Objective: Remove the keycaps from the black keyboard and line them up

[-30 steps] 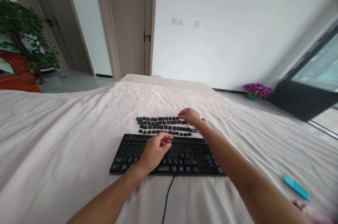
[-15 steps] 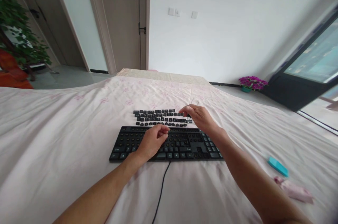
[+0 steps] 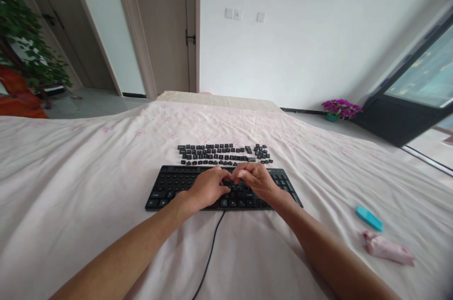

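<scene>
A black keyboard [image 3: 155, 194] lies on the bedspread, many of its keycaps off and the switch seats bare. My left hand [image 3: 208, 187] rests over its middle, fingers curled inward; what lies between the fingertips is hidden. Touching or nearly touching it, my right hand [image 3: 256, 179] is pinched above the keys right of the middle. A thin wire keycap puller shows in that hand in the earlier view; now it is mostly hidden by the fingers. Loose black keycaps [image 3: 208, 151] lie in rows just beyond the keyboard, with a looser cluster [image 3: 262, 153] at their right end.
The keyboard's cable [image 3: 209, 257] runs toward me over the wrinkled, flowered bedspread [image 3: 88, 187]. To the right lie a flat blue object [image 3: 369, 218] and a crumpled pink cloth [image 3: 388, 248]. Purple flowers [image 3: 341, 108] stand on the floor beyond the bed.
My right hand has come down and toward me from the loose keycaps to the keyboard, meeting my left hand. The keycap cluster at the right is now uncovered. My left hand has shifted slightly right.
</scene>
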